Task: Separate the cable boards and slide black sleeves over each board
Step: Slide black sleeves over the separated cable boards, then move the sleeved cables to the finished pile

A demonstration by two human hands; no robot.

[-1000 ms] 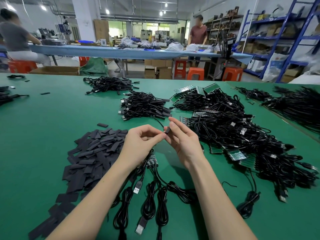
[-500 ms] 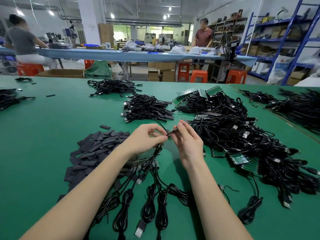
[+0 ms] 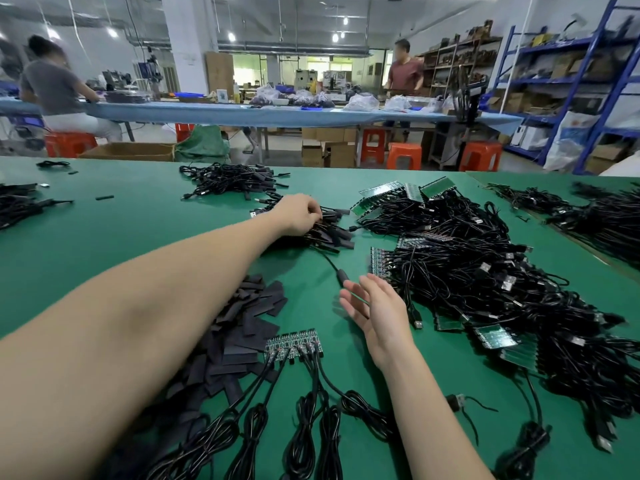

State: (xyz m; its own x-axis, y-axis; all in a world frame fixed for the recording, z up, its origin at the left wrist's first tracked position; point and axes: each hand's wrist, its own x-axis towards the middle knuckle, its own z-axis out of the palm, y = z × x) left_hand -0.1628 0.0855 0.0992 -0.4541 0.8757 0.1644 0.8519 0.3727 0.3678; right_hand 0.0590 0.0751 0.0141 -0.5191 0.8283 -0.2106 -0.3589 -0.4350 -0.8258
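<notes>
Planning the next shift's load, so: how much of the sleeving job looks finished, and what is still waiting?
Done: a pile of sleeved cables lies far out, where the left hand reaches, fingers curled on it; one sleeved cable lies near the open right hand. In hand: a joined strip of boards nearby, bare. Left: loose black sleeves and a large tangle of unsleeved cables.

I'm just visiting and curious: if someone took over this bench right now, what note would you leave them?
Left hand: reached out, fingers curled on the pile of black sleeved cables.
Right hand: open, holding nothing.
Flat black sleeves heaped at left; strip of joined small green circuit boards with cables lies in front.
Done: some cables sleeved.
Left: that strip and the big tangled heap of unsleeved black cables.
</notes>
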